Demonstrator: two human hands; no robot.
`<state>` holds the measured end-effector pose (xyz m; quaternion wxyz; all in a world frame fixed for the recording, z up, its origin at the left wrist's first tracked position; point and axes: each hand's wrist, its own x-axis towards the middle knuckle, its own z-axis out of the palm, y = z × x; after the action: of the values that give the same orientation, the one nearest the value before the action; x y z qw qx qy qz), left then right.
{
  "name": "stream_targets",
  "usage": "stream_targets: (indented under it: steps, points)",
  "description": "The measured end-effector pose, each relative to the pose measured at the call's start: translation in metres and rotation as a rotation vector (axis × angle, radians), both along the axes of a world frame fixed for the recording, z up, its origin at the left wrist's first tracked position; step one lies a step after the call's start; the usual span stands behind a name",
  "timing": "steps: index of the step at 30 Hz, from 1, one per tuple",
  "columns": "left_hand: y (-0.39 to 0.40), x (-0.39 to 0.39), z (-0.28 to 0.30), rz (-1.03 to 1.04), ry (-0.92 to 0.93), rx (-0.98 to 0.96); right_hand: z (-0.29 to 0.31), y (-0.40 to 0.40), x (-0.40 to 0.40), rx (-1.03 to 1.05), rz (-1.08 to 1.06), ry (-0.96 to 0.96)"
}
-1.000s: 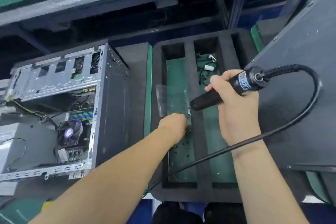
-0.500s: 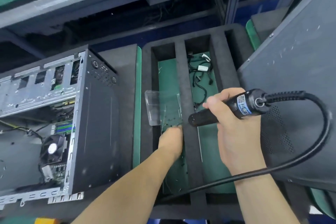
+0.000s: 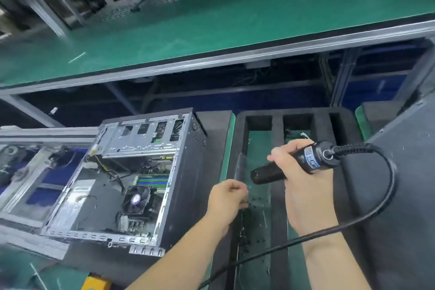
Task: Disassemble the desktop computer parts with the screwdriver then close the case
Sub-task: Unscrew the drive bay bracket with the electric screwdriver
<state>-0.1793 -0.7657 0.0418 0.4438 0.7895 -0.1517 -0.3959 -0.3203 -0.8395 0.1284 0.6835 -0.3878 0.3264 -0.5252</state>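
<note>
Head cam: the open desktop case (image 3: pixel 131 186) sits left of the black foam tray (image 3: pixel 277 214), CPU fan and green RAM slots showing. The right hand (image 3: pixel 303 186) grips a black corded electric screwdriver (image 3: pixel 289 165); the left hand (image 3: pixel 227 200) is curled over the tray's small screws (image 3: pixel 255 200), can't tell if it's pinching one.

Left hand (image 3: pixel 227 200) fingertips curl out of sight; screwdriver (image 3: pixel 286 165) bit hidden; tray screws (image 3: pixel 255 200) too small.
</note>
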Motion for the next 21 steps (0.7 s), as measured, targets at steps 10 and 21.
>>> stream_targets:
  steps: [10,21]
  points:
    - [0.038,0.027,0.074,0.165,0.333,-0.508,0.048,0.019,0.016,-0.008,0.106,-0.207]
    - [0.057,0.043,0.085,0.161,0.328,-0.526,0.059,0.022,0.022,-0.055,0.163,-0.351]
